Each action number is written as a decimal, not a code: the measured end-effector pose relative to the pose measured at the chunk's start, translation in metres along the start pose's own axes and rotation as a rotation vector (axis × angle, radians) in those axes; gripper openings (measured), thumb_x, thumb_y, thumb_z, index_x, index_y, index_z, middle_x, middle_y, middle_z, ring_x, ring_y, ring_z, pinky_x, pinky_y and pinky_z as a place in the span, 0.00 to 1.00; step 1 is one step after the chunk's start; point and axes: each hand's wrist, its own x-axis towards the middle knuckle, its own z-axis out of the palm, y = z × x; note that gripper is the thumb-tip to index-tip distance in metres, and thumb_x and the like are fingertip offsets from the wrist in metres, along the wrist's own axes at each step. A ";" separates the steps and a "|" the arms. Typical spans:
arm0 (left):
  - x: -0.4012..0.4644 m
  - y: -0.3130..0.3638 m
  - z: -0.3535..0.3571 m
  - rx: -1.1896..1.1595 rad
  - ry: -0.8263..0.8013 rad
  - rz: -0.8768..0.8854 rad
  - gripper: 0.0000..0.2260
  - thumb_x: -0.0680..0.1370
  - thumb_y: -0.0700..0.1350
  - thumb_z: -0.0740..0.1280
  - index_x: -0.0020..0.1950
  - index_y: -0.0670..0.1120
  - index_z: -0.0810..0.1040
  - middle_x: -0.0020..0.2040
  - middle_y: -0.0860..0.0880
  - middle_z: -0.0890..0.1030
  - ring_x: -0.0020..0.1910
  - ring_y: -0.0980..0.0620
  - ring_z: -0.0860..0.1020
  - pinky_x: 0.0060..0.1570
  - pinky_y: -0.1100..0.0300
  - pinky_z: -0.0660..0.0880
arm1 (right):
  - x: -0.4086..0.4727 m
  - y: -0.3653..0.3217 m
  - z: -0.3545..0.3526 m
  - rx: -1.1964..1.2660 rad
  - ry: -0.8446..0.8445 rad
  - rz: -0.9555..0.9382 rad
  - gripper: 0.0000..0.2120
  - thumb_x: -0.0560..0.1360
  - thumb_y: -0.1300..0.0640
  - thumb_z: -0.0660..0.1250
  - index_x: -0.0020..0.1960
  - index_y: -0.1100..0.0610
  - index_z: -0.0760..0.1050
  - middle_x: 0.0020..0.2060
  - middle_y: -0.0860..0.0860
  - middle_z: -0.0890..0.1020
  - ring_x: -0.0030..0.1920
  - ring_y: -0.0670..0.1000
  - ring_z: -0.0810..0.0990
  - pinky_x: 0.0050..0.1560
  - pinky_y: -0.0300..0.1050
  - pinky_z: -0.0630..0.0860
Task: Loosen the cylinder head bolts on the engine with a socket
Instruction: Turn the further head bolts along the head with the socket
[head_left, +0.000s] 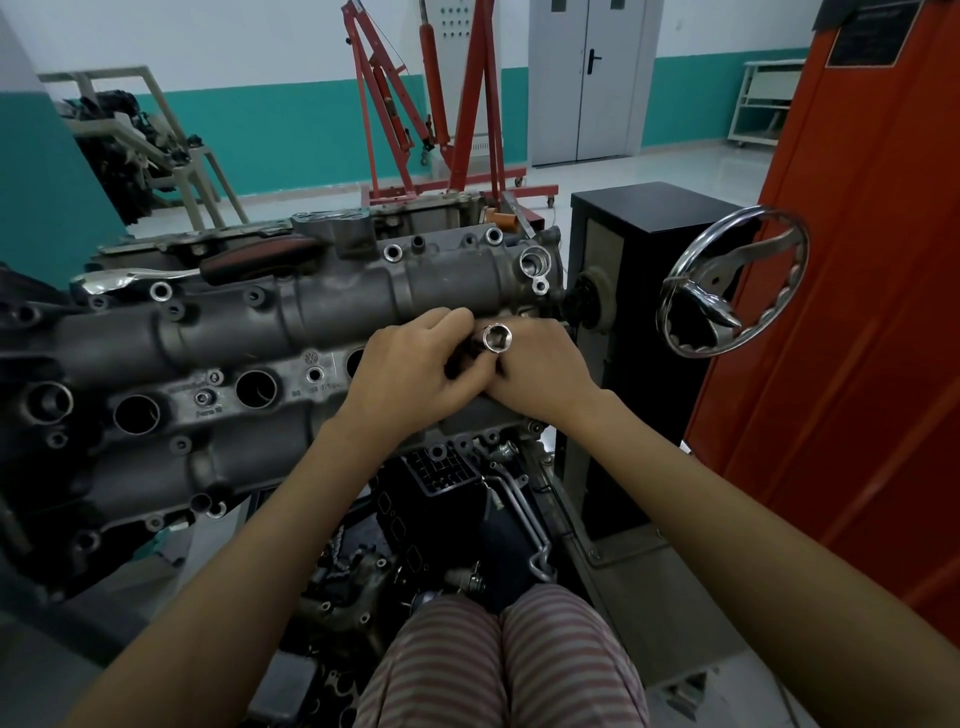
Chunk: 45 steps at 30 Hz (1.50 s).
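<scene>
Striped trousers (498, 660) fill the near edge of the view, with two bare forearms reaching forward from either side of them. Beyond the knees the grey engine (218, 374) lies across the left and middle of the scene on its stand, its top showing a row of round dark openings and many small bolt holes. To the right stands an orange cabinet (852, 332), and in front of it a black box-shaped post (639, 291) carrying a shiny metal handwheel (737, 280). At the far side a red engine hoist (441, 104) stands on the pale floor before a white and teal wall, with grey double doors (587, 78) to its right and a beige frame holding dark parts (135, 135) at far left. A ratchet (208, 267) with a dark red-and-black handle and chrome head lies on the far edge of the engine, left of the hands and well apart from them. Both hands meet over the right end of the engine: the left hand (410, 371) has its fingers curled inward toward the right hand (540, 374), whose fingers are bent around a chrome socket (497, 338). That socket sits between the two hands, its open hexagonal mouth facing up toward the camera. Whether the left fingers also clamp the socket's lower part I cannot tell.
</scene>
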 end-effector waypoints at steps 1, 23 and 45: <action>0.000 0.001 0.000 0.008 0.003 -0.003 0.14 0.73 0.50 0.60 0.36 0.41 0.69 0.31 0.47 0.72 0.26 0.45 0.71 0.25 0.58 0.67 | 0.001 0.000 0.001 -0.019 -0.015 -0.011 0.09 0.73 0.53 0.62 0.47 0.58 0.76 0.39 0.53 0.81 0.40 0.55 0.78 0.35 0.45 0.65; -0.001 0.000 0.002 0.010 0.006 -0.042 0.14 0.73 0.49 0.60 0.34 0.40 0.70 0.28 0.47 0.73 0.25 0.45 0.71 0.24 0.57 0.69 | -0.001 -0.002 -0.001 0.034 0.026 0.001 0.12 0.71 0.50 0.61 0.44 0.57 0.77 0.36 0.53 0.81 0.38 0.55 0.79 0.33 0.45 0.68; -0.002 -0.002 0.002 0.028 0.021 -0.007 0.16 0.75 0.49 0.65 0.32 0.42 0.67 0.26 0.46 0.71 0.23 0.46 0.69 0.25 0.60 0.64 | -0.002 -0.004 -0.003 0.086 0.031 0.022 0.21 0.70 0.44 0.52 0.41 0.56 0.79 0.35 0.52 0.81 0.37 0.52 0.78 0.33 0.43 0.65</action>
